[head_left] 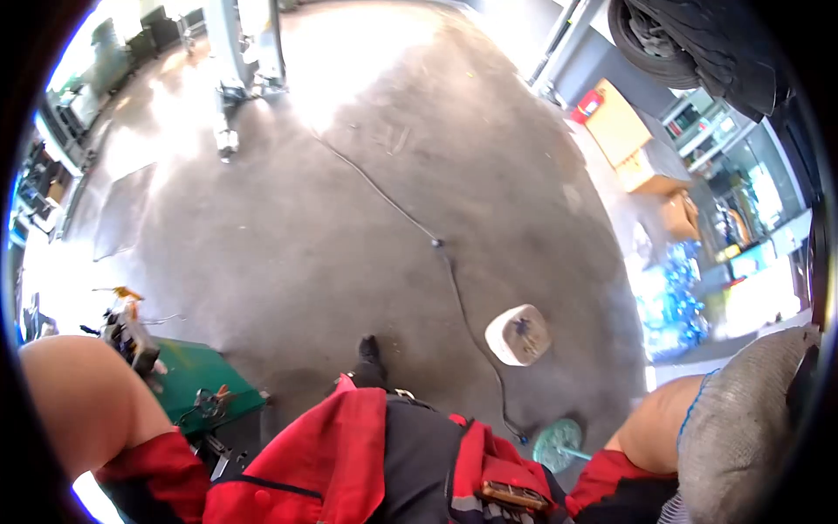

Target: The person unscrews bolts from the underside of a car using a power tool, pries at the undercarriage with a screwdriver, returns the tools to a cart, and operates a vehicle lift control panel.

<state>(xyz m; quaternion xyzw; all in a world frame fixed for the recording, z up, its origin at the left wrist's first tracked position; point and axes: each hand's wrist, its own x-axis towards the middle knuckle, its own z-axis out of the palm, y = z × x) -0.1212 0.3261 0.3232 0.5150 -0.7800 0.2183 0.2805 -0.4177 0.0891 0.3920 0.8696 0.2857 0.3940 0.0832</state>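
Right hand point(752, 419), covered by a grey knit glove point(720, 458), is raised at the right edge of view. Its far end is hidden; whether it grips anything cannot be determined. Left hand: outside the frame, state indeterminable; only the bare forearm point(83, 393) shows, beside the green box point(183, 371). Vehicle wheel point(642, 39): upper right of view, apparently fitted. Progress: work is probably under way; completed and remaining steps cannot be distinguished.
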